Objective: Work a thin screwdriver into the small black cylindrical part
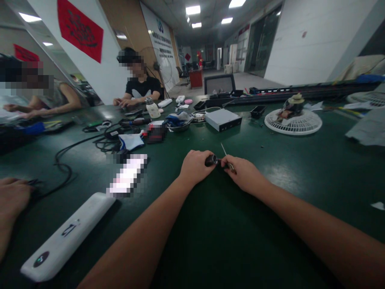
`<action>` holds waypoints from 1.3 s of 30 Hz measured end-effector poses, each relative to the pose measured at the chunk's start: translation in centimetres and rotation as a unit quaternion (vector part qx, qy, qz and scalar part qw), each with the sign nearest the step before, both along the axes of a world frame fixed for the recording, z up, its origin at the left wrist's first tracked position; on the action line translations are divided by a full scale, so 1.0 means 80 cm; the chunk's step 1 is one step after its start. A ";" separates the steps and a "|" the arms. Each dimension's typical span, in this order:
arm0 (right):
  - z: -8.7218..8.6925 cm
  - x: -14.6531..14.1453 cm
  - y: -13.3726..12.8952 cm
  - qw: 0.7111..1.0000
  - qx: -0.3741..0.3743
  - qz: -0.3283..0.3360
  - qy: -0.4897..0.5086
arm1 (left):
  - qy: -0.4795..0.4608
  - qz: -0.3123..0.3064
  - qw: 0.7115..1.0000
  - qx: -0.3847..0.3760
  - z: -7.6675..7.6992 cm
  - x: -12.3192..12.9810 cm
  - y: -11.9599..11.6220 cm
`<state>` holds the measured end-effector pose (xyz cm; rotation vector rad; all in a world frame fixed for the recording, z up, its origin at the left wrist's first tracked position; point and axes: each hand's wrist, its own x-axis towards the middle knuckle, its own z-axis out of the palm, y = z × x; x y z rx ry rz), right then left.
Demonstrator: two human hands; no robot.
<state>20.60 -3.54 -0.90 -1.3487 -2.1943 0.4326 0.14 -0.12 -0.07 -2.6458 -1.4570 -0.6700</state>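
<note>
My left hand (197, 166) is closed around a dark cylinder (212, 160) with a metallic ring at its open end, which faces right. Most of its body is hidden in my palm. Just to the right, my right hand (243, 172) grips a slim screwdriver (231, 167) with a yellowish handle, its thin shaft pointing up and away over the table. The right fingertips also come close to a small dark piece by the cylinder's end; whether they touch it I cannot tell. Both hands are low over the green table (192, 249).
A white oblong device (69, 237) and a lit, blurred screen (129, 174) lie left. Ahead are a grey box-shaped drive (223, 119) and a white fan grille (293, 122) with a motor. Cables (64, 160) tangle at left. Another person's hand (13, 200) rests at the left edge; two people sit beyond.
</note>
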 end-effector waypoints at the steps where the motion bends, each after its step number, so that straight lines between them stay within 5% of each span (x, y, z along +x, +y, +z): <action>1: 0.000 0.001 0.001 1.000 0.003 -0.009 -0.005 | -0.001 0.000 1.000 0.001 0.000 0.000 0.000; 8: 0.004 0.001 -0.002 0.999 0.031 -0.023 0.030 | -0.030 0.008 0.999 0.008 -0.002 0.001 0.000; 21: 0.006 -0.005 -0.009 0.960 0.024 -0.032 0.276 | -0.056 -0.042 0.997 -0.031 0.000 0.002 -0.003; 28: 0.008 -0.006 -0.013 0.961 0.009 0.006 0.276 | -0.042 -0.095 0.994 -0.031 -0.001 0.001 -0.003; 39: 0.010 -0.004 -0.011 0.976 0.010 -0.047 0.212 | -0.017 -0.147 0.989 -0.006 0.001 -0.001 -0.004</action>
